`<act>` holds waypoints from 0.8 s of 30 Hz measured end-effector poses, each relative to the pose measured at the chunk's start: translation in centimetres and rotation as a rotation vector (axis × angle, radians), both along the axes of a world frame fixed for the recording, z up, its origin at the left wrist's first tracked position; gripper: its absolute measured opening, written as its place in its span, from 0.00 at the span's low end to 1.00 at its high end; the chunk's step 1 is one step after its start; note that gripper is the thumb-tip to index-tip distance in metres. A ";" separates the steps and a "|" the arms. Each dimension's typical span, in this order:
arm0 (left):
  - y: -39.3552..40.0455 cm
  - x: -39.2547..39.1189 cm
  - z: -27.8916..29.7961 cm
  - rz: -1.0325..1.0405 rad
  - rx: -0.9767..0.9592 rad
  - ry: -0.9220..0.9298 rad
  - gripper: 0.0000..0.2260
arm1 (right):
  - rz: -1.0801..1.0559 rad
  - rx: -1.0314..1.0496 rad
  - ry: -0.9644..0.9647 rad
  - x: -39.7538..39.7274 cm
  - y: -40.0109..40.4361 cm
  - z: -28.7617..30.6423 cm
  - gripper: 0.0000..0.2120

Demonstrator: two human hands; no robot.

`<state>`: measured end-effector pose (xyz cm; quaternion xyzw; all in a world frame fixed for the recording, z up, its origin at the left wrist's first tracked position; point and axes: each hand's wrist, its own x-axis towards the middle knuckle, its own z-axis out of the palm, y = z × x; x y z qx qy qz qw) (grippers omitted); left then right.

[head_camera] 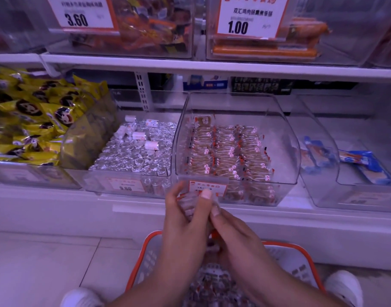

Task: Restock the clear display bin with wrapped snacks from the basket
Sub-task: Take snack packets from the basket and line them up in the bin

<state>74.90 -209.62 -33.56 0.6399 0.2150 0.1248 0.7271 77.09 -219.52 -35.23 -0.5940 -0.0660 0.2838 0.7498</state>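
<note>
Shop shelf (190, 65), bins everywhere. Both grips, left hand (185, 220) and right hand (232, 229), pinch a stack of wrapped snacks (190, 207) over the basket (285, 244); probably light, slippery film, so hold them by the flat sides.

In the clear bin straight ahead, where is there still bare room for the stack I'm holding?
The clear bin shows bare floor along its right wall, beside the snack rows, and at the back around the lone packet. Left and centre are packed. Both hands, left hand and right hand, grip the stack below the front lip.
</note>
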 end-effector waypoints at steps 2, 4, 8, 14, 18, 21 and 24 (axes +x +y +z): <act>-0.4 0.0 0.4 -0.094 -0.091 0.068 0.30 | 0.022 -0.017 -0.032 -0.1 0.0 -0.2 0.21; -0.4 0.4 0.8 -0.177 -0.043 0.069 0.36 | -0.001 -0.076 -0.141 -0.1 -0.4 -0.1 0.19; -0.1 1.0 0.7 -0.226 -0.056 -0.020 0.44 | -0.107 -0.155 -0.414 0.3 -0.9 1.2 0.17; 3.2 1.6 3.0 -0.200 0.275 -0.217 0.22 | -0.263 -0.278 -0.626 3.0 -1.7 4.1 0.29; 8.5 4.6 4.2 0.031 0.890 -0.246 0.20 | -0.308 -0.467 -0.762 10.0 -1.5 6.6 0.24; 10.1 6.3 3.6 -0.046 1.060 -0.109 0.24 | -0.170 -0.681 -0.911 17.2 0.1 7.1 0.25; 10.1 6.6 1.7 -0.189 1.142 -0.004 0.27 | 0.002 -0.892 -1.013 23.4 2.2 5.8 0.25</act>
